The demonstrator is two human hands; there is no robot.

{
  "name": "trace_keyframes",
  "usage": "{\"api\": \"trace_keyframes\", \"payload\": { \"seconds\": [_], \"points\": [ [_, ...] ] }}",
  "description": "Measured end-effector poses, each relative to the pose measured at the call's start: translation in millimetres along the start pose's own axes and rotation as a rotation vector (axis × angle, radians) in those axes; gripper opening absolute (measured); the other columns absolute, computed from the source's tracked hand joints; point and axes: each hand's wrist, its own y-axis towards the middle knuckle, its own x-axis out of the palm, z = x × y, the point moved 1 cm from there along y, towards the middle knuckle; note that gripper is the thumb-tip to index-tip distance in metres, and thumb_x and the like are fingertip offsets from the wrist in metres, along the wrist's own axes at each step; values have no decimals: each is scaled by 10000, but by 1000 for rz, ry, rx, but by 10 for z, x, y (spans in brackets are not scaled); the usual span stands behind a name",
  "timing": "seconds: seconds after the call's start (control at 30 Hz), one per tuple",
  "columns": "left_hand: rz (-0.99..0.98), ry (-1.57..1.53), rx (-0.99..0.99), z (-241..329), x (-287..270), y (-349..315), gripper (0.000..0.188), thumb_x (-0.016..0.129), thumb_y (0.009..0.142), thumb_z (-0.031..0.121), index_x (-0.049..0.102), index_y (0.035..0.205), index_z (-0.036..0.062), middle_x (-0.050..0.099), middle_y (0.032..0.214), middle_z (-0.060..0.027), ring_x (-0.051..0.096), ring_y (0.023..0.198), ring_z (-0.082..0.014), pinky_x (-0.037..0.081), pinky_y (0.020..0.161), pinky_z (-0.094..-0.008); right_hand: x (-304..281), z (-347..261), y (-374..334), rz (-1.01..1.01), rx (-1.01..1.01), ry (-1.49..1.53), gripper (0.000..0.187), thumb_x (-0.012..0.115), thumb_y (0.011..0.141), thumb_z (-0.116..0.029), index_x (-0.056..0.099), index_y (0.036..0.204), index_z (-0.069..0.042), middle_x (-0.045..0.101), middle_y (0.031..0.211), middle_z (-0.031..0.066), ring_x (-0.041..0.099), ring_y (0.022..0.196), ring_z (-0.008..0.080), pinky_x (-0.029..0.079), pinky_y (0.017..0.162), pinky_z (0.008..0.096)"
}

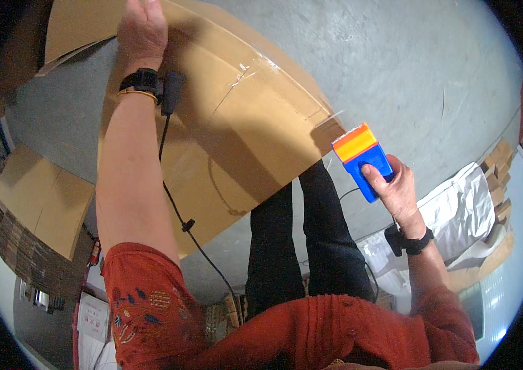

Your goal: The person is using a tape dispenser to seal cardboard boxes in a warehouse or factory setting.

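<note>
A large brown cardboard box [236, 148] stands in front of me, with strips of clear tape [243, 74] along its far edge. At the box's upper left edge, my left hand [143, 34] is closed on the cardboard; its fingertips are partly cut off by the picture's upper rim. To the right of the box's near right corner, my right hand [397, 188] grips a blue and orange tape dispenser [360, 157]. My thumb presses on the dispenser's blue side. Its whitish toothed end points up and left, close to the box corner.
Stacked flat cardboard [42, 203] lies at the left. White plastic sheeting [459, 203] and cardboard pieces [499, 169] are at the right on the grey floor [422, 68]. A black cable [212, 262] runs along my left arm. My legs [273, 240] stand beside the box's near edge.
</note>
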Motion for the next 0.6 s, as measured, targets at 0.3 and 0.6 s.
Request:
{"api": "trace_keyframes", "payload": {
  "seconds": [0.3, 0.6],
  "points": [
    [27, -50, 6, -79, 90, 44, 516, 464, 1027, 462, 624, 1255, 28, 677, 1221, -248, 630, 1171, -426, 480, 1019, -481, 132, 55, 166, 26, -8, 46, 603, 778, 856, -501, 716, 1045, 68, 706, 760, 109, 681, 703, 146, 559, 644, 322],
    [10, -27, -18, -51, 72, 114, 518, 519, 1008, 419, 591, 1288, -10, 652, 1259, -264, 616, 1193, -427, 476, 1031, -478, 165, 119, 185, 15, 22, 36, 624, 768, 855, -520, 723, 1102, 51, 723, 798, 123, 710, 742, 167, 580, 696, 343]
  ]
}}
